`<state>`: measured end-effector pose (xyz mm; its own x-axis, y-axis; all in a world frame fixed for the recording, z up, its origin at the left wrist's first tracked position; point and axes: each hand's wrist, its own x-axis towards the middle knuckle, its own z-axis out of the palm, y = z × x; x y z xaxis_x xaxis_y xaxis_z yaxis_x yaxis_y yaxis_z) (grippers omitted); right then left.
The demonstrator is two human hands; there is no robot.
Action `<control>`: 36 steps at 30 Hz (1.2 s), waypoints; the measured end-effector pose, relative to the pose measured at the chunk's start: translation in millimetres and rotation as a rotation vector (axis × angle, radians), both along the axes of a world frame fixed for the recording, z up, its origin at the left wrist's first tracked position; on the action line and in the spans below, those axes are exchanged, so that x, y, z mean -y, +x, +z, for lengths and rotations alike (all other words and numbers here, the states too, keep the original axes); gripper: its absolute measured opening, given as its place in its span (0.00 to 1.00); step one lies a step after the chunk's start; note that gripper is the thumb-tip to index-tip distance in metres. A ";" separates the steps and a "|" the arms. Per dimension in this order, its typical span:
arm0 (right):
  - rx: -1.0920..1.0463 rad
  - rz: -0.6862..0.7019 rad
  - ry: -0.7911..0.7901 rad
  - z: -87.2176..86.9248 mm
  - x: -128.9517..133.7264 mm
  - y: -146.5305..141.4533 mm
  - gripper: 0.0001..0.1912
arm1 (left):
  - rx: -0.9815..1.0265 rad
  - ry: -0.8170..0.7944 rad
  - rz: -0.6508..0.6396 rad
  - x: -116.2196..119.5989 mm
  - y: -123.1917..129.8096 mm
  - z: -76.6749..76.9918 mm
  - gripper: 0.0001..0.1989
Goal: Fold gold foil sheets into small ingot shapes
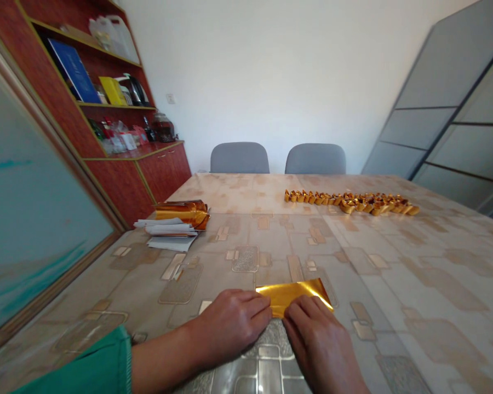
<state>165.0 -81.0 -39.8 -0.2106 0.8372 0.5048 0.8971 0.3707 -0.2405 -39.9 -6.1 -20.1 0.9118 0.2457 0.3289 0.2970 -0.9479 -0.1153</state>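
Observation:
A folded strip of shiny gold foil (292,295) lies flat on the table in front of me. My left hand (232,323) presses on its left end, with the fingertips over the foil's edge. My right hand (316,345) rests on its lower right part, and the fingers cover the foil's near edge. The two hands nearly touch at the middle. A green sleeve (78,364) covers my left forearm. Farther off, a stack of gold foil sheets (182,213) sits on loose white papers (170,232). A long row of small folded gold ingots (349,202) runs across the far table.
The large table has a beige patterned cover (394,273). A red wooden shelf cabinet (164,169) with assorted items stands at the left. Two grey chairs (239,158) stand beyond the far edge, and large grey panels (443,120) lean at the right.

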 end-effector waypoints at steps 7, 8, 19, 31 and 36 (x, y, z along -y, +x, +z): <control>0.026 -0.013 -0.063 1.0 1.0 -4.9 0.05 | 0.104 -0.164 0.069 -6.2 -0.8 -1.7 0.16; 0.033 -0.038 -0.058 1.2 0.0 -7.0 0.04 | 0.118 -0.203 0.101 -6.4 1.6 -1.4 0.16; -0.032 -0.021 -0.047 -6.2 1.1 -7.9 0.10 | 0.192 -0.495 0.196 0.3 -2.8 1.6 0.04; -0.091 -0.027 -0.004 0.8 -1.7 -7.5 0.17 | 0.270 -0.639 0.296 -14.3 -8.1 2.2 0.02; -0.073 -0.053 0.040 -0.8 -4.5 -9.0 0.21 | 0.241 -0.634 0.339 -16.1 -4.3 2.6 0.02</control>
